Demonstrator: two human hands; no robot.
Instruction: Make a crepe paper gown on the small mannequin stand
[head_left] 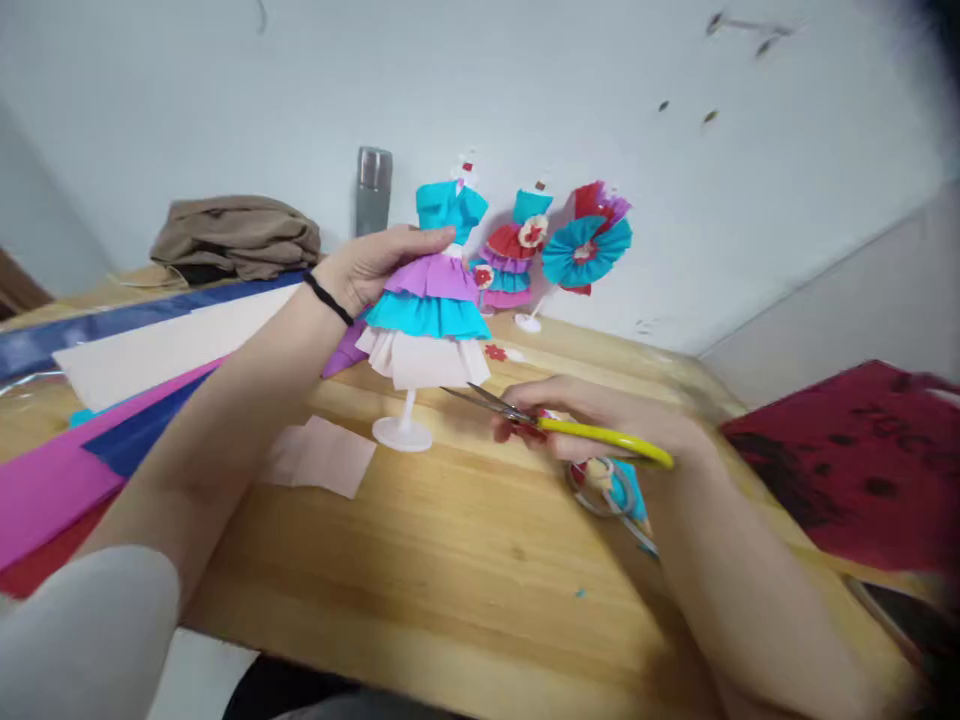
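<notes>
Paper (pixel 330 458) is lying below the left hand (pixel 379 258), which is holding the upright dress figure (pixel 433 290) pinched at its waist, just rightward; scissors (pixel 559 425) are pointing slightly parted blades (pixel 493 400) leftward, close by the pale hem (pixel 442 368), from the right hand (pixel 589 397), which is gripping them.

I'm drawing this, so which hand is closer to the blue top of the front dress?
Left. The left hand holds the dress at its waist, just under the blue top. The right hand is lower, off to the right, with yellow-handled scissors.
</notes>
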